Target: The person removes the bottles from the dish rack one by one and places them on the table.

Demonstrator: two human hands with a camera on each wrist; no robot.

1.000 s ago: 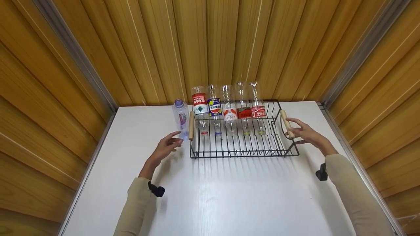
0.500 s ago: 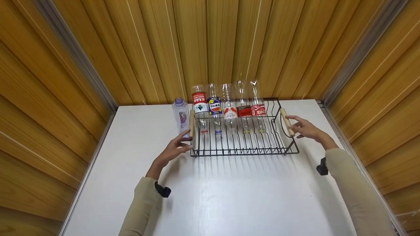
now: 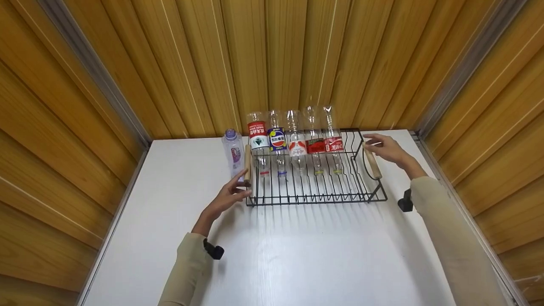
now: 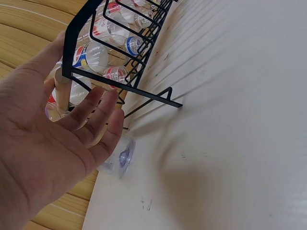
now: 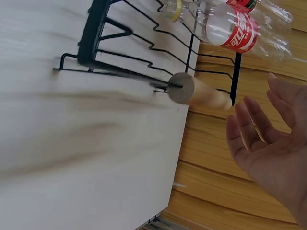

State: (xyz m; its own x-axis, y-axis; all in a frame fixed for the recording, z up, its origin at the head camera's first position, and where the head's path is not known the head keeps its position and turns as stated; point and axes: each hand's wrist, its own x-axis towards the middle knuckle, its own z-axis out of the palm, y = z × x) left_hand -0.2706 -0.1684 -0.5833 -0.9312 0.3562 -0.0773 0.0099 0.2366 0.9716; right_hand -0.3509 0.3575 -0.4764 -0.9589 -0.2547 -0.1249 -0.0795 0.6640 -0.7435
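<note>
A black wire rack (image 3: 316, 202) stands on the white table, with a wooden handle at each end. My left hand (image 3: 225, 199) is at its front left corner, fingers loosely bent beside the left handle (image 3: 248, 161); in the left wrist view the hand (image 4: 53, 129) has its fingers around the outside of the corner frame, not gripping. Whether they touch the wire is unclear. By the far end of the right handle (image 3: 372, 165) hovers my right hand (image 3: 387, 149). The right wrist view shows its relaxed fingers (image 5: 249, 122) apart from that handle.
Several clear bottles lean neck-down in the rack, including one with a red-and-white label (image 3: 258, 136) and one with a blue label (image 3: 277, 139). A purplish bottle (image 3: 234, 155) stands upright left of the rack. Wood-patterned walls (image 3: 280, 55) enclose the table.
My left hand has moved right, to the rack's left corner. My right hand has slid away from the middle of the right handle toward its far end. Rack and bottles look unmoved.
</note>
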